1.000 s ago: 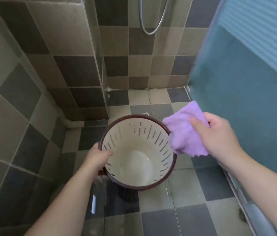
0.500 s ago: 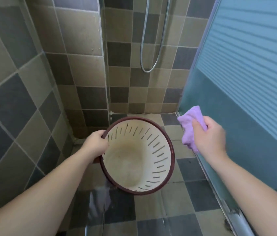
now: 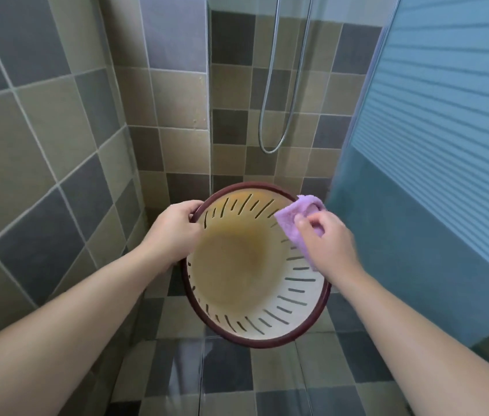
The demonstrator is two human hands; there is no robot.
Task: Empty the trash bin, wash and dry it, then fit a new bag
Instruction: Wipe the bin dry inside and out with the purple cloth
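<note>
The trash bin (image 3: 249, 307) is round and cream-white with slotted walls and a dark red rim. It is held up off the floor and tilted, its opening toward me, nothing inside. My left hand (image 3: 174, 232) grips the rim at its upper left. My right hand (image 3: 324, 244) holds a folded purple cloth (image 3: 294, 217) and presses it against the inner wall at the bin's upper right, just under the rim.
I stand in a tiled shower stall with a wet checkered floor (image 3: 231, 379). A tiled wall (image 3: 42, 151) is close on the left. A frosted blue glass door (image 3: 435, 187) closes the right side. A metal shower hose (image 3: 285, 109) hangs on the back wall.
The bin has been lifted and tilted more toward me. My right hand brought the purple cloth from outside the right rim into the bin, onto its inner wall.
</note>
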